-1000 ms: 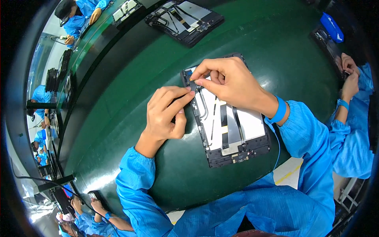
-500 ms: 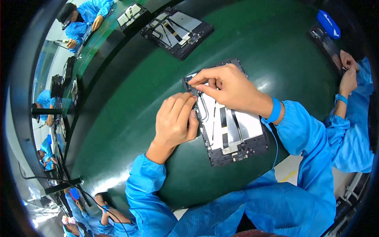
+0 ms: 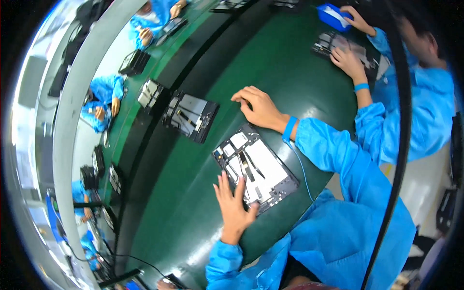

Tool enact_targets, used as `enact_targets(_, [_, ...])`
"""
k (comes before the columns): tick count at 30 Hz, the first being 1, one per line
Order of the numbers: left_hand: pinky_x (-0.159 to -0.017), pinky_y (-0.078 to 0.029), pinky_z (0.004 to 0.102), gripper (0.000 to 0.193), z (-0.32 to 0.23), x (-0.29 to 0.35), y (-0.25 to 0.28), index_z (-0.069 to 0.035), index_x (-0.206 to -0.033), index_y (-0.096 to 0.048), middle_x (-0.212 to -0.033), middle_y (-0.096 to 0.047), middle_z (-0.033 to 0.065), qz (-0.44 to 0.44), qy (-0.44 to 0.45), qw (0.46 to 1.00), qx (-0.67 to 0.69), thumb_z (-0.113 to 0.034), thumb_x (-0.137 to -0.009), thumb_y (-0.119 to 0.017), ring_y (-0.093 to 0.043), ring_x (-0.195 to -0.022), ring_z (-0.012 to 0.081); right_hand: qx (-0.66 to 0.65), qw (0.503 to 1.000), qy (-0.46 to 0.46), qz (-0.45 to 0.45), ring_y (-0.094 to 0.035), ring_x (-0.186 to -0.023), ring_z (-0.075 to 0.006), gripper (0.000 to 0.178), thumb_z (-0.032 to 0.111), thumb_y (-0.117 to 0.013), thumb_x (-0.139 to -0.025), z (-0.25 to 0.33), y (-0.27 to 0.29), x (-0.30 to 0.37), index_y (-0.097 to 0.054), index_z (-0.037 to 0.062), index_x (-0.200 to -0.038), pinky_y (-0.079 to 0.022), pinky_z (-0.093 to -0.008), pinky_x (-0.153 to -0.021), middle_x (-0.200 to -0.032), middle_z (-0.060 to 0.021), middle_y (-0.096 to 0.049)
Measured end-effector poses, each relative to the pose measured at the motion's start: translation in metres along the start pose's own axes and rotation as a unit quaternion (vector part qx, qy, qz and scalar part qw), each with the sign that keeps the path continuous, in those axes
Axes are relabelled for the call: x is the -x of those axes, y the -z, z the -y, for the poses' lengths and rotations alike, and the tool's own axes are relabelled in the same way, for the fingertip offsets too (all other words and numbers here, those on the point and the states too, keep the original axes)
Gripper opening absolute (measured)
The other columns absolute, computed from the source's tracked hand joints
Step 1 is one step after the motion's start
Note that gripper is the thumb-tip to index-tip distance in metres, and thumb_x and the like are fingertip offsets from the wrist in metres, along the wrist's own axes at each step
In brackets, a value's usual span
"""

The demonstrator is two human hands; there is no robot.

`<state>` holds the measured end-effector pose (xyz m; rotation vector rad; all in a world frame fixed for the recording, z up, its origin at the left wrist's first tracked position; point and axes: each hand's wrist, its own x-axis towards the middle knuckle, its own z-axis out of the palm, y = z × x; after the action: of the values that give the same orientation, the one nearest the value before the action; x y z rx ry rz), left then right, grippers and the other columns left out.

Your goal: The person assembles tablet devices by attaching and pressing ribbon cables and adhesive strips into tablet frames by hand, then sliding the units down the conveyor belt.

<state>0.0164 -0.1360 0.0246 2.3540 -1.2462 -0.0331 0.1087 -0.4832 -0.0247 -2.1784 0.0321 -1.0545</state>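
Observation:
An opened tablet (image 3: 270,166), its back off and pale battery panels, black strips and small boards showing, lies on the green table in front of me. My left hand (image 3: 233,205) is at its left edge, palm down. The fingers are spread and the fingertips rest over the rim and nearest panels. Past the tablet's far edge, above the table, is my right hand (image 3: 261,107). Its fingers are bent with the thumb tip close to them. Anything between them is too small to make out. A blue wristband (image 3: 290,128) with a thin cord circles my right wrist.
Another opened tablet (image 3: 191,116) lies far left, beside a smaller opened device (image 3: 151,93). At right, a co-worker's hand (image 3: 349,63) rests on a device, the other at a blue tray (image 3: 333,18). A black cable (image 3: 397,140) crosses the view. More people sit across the table.
The view has turned. My right hand has lifted off the tablet's far corner and gone beyond its far edge. My left hand's fingers have spread from a bunched pose.

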Motion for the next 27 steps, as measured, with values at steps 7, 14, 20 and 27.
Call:
enact_targets(7, [-0.130,-0.021,0.0687,0.128,-0.034,0.025,-0.003,-0.005,-0.175,-0.020,-0.176,-0.002,0.0441,0.043,0.022,0.999,-0.004,-0.050,-0.080,-0.092,-0.015,-0.161,0.0652,-0.141,0.971,-0.146,0.127,-0.072,-0.069,-0.0405,0.026,0.012,-0.057,-0.098,0.036,0.004,-0.018,-0.077,0.0042,-0.111,-0.057,-0.0532,-0.077,-0.070,-0.0191,-0.071])
enact_targets(14, [-0.127,-0.025,0.0724,0.120,-0.032,-0.042,-0.024,-0.009,-0.172,-0.035,-0.175,-0.010,0.0443,0.031,-0.009,0.999,0.028,-0.045,-0.076,-0.096,-0.026,-0.156,0.0662,-0.106,0.961,-0.246,-0.066,-0.076,-0.074,-0.0388,0.024,0.013,-0.060,-0.096,-0.014,0.051,-0.031,-0.081,0.0044,-0.102,-0.060,-0.0483,-0.071,-0.079,-0.0228,-0.075])
enact_targets(20, [-0.127,-0.025,0.0713,0.118,-0.026,-0.103,-0.035,-0.014,-0.166,-0.048,-0.171,-0.026,0.0407,-0.017,0.005,1.000,0.008,-0.046,-0.066,-0.102,-0.035,-0.154,0.0589,-0.132,0.939,-0.291,-0.128,-0.061,-0.057,-0.0124,0.021,0.011,-0.061,-0.100,-0.059,0.086,-0.039,-0.081,0.0038,-0.105,-0.044,-0.0360,-0.054,-0.066,-0.0080,-0.071])
enact_targets(27, [-0.117,-0.039,0.0646,0.108,0.000,-0.165,-0.052,-0.015,-0.155,-0.059,-0.156,-0.043,0.0406,-0.090,-0.001,0.995,-0.031,-0.049,-0.062,-0.102,-0.048,-0.139,0.0563,-0.130,0.943,-0.291,-0.098,-0.047,-0.055,-0.0073,0.021,0.005,-0.058,-0.101,-0.058,0.083,-0.038,-0.077,0.0015,-0.108,-0.035,-0.0336,-0.053,-0.061,-0.0028,-0.060])
